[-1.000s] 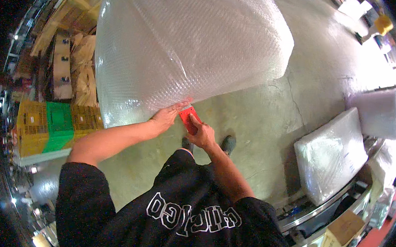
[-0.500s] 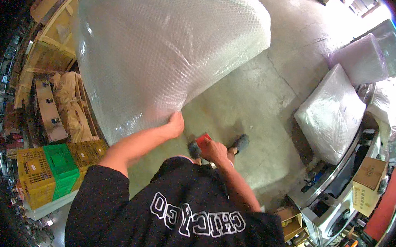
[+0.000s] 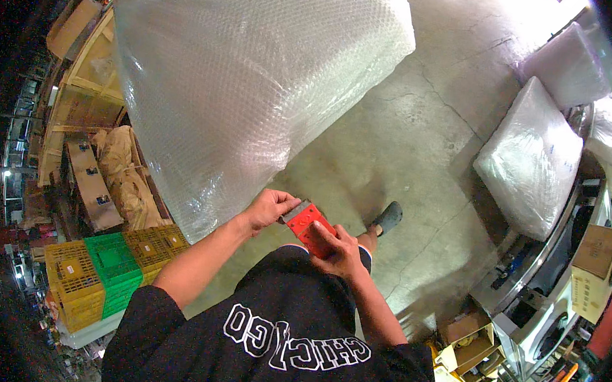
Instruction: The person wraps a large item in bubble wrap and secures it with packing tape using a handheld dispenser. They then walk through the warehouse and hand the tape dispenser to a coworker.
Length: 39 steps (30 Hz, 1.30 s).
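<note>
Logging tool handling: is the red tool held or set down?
Held: the right hand grips the red tool, and the left hand pinches at its grey end.

The red tool (image 3: 306,218) is a flat, blocky piece with a grey end and small dark spots on its red face. It is held slanting, the grey end pointing far left and the body running near right into the right hand (image 3: 339,250). The fingertips of the left hand (image 3: 268,211) meet the grey end; whether they pinch it is hard to tell. Just beyond spreads the large bubble-wrapped bundle (image 3: 257,81), whitish and translucent, its contents indistinct. Its film is creased and shiny, its near edge slanting from near left to far right, its far side cut off by the view.
</note>
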Each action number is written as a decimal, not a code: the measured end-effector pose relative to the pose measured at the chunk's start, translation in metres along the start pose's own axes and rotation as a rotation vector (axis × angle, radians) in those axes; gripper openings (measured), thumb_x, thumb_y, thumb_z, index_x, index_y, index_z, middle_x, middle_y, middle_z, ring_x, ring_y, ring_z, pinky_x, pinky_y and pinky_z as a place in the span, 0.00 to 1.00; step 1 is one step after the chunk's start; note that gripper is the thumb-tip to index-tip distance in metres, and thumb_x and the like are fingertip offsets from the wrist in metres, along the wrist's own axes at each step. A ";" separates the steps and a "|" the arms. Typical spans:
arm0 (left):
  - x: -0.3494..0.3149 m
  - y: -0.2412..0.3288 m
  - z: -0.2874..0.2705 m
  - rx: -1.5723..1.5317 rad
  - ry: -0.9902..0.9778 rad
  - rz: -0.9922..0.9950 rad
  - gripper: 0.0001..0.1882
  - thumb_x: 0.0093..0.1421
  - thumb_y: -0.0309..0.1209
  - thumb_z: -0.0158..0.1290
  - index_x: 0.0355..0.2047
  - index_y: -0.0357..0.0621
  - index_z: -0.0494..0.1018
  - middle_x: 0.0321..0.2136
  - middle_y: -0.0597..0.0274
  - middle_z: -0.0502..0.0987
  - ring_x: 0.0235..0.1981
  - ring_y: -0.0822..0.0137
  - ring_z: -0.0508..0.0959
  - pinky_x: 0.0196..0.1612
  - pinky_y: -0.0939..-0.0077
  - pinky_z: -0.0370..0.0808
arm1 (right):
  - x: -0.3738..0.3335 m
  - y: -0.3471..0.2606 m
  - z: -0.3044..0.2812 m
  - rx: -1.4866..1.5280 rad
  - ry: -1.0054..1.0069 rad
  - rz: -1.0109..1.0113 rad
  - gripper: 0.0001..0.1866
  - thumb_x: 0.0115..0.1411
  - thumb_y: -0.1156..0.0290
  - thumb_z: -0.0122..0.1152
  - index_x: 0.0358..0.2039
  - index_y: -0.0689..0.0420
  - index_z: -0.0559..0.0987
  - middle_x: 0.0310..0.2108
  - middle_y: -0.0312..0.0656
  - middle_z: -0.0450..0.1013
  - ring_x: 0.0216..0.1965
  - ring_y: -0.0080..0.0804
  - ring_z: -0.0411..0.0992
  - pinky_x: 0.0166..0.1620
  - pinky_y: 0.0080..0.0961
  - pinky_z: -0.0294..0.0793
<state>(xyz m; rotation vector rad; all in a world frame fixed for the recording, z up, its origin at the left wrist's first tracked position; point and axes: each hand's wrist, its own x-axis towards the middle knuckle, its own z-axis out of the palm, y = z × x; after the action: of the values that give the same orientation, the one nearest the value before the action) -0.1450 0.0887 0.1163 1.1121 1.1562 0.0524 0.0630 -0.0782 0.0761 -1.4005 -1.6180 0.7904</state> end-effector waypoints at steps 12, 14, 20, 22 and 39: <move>0.000 0.117 -0.045 1.531 0.992 1.122 0.08 0.54 0.37 0.66 0.33 0.54 0.81 0.45 0.64 0.75 0.48 0.61 0.72 0.50 0.56 0.63 | 0.087 0.056 0.064 -0.069 -0.077 0.119 0.51 0.43 0.55 0.74 0.70 0.32 0.64 0.40 0.53 0.74 0.38 0.56 0.77 0.41 0.47 0.79; 0.001 0.115 -0.049 1.547 0.987 1.152 0.18 0.54 0.37 0.66 0.46 0.59 0.81 0.51 0.64 0.70 0.51 0.60 0.71 0.50 0.56 0.63 | 0.099 0.063 0.075 -0.040 -0.082 0.109 0.50 0.43 0.56 0.73 0.70 0.33 0.65 0.40 0.54 0.74 0.38 0.56 0.77 0.43 0.47 0.78; 0.000 0.112 -0.060 1.639 0.909 1.035 0.32 0.56 0.38 0.62 0.63 0.56 0.72 0.55 0.63 0.72 0.56 0.59 0.70 0.52 0.53 0.63 | 0.100 0.057 0.071 -0.051 -0.174 0.159 0.48 0.45 0.56 0.70 0.70 0.35 0.66 0.40 0.56 0.75 0.39 0.56 0.77 0.46 0.45 0.78; -0.005 0.116 -0.046 1.687 0.858 1.117 0.33 0.56 0.39 0.60 0.64 0.50 0.70 0.57 0.63 0.71 0.59 0.60 0.69 0.54 0.53 0.62 | 0.095 0.061 0.067 -0.125 -0.218 0.180 0.48 0.45 0.56 0.70 0.70 0.35 0.65 0.40 0.57 0.76 0.41 0.56 0.77 0.46 0.45 0.78; 0.068 0.009 -0.016 0.618 -0.119 -0.187 0.40 0.69 0.63 0.37 0.63 0.40 0.68 0.61 0.49 0.71 0.52 0.52 0.77 0.55 0.49 0.73 | 0.030 0.014 0.005 -0.174 0.027 0.363 0.37 0.44 0.58 0.74 0.58 0.41 0.77 0.36 0.48 0.78 0.36 0.52 0.79 0.40 0.44 0.80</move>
<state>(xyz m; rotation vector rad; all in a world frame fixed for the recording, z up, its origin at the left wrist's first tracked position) -0.1209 0.1408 0.0755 1.5133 1.1953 -0.5428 0.0641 -0.0456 0.0672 -1.8552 -1.4586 0.8451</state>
